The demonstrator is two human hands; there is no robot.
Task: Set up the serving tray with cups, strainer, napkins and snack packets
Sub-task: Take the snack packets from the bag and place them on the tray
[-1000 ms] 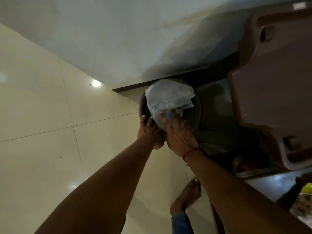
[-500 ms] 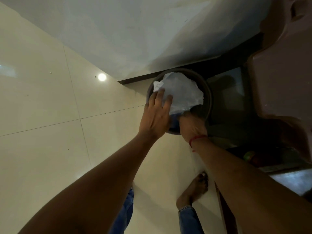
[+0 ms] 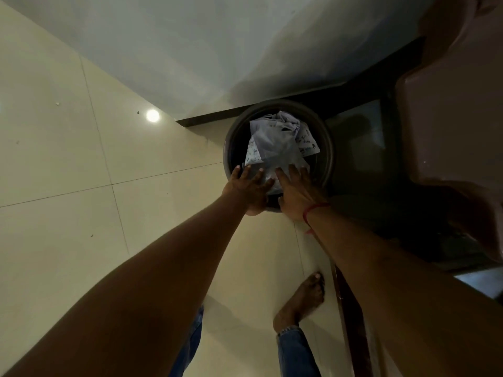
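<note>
A dark round bin [image 3: 325, 142] stands on the floor against the wall. Crumpled white wrappers and plastic [image 3: 275, 140] fill it. My left hand [image 3: 249, 187] rests on the bin's near rim, fingers spread and reaching onto the plastic. My right hand [image 3: 296, 190], with a red thread at the wrist, lies flat beside it, fingers spread over the plastic at the near edge. Neither hand visibly grips anything. No tray, cups, strainer or napkins are in view.
Cream floor tiles [image 3: 68, 186] spread to the left. A grey wall [image 3: 217, 50] runs behind the bin. A brown plastic chair [image 3: 449, 118] stands at the right over a dark low surface. My bare foot [image 3: 302, 303] is below the hands.
The white plastic has sunk deeper into the bin and crumpled. My left hand slid from on top of it back to the near rim; my right hand now lies flat with fingers spread.
</note>
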